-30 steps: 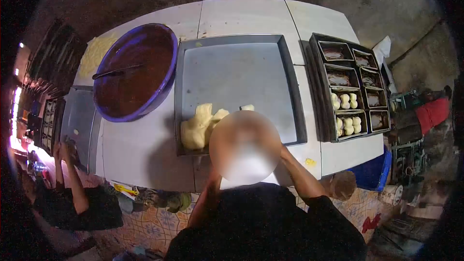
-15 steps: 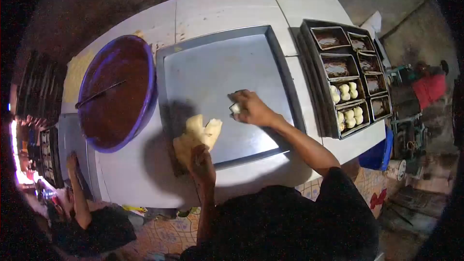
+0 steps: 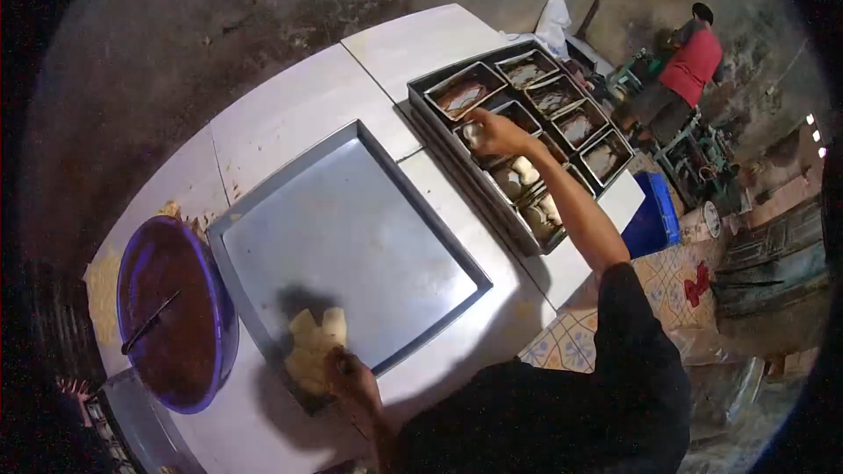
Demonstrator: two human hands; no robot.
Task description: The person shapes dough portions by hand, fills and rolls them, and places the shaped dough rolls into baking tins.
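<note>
My right hand (image 3: 497, 135) reaches over the rack of greased baking tins (image 3: 460, 98), its fingers closed on a small pale dough piece (image 3: 473, 133) above a tin in the left column. Dough pieces (image 3: 526, 170) lie in the tins beside my forearm. Over the near left corner of the large metal tray (image 3: 351, 219), my left hand (image 3: 349, 377) has its fingers closed at the edge of a pale dough lump (image 3: 313, 347).
A purple basin (image 3: 215, 298) of brown filling with a stick (image 3: 151, 323) in it stands left of the tray. Beyond the table's right edge are a blue crate (image 3: 652, 211) and, farther off, a person in a red top (image 3: 690, 68).
My right hand has moved from above the metal tray to the tins at the right. The view has turned to the right. My left hand stays at the dough lump.
</note>
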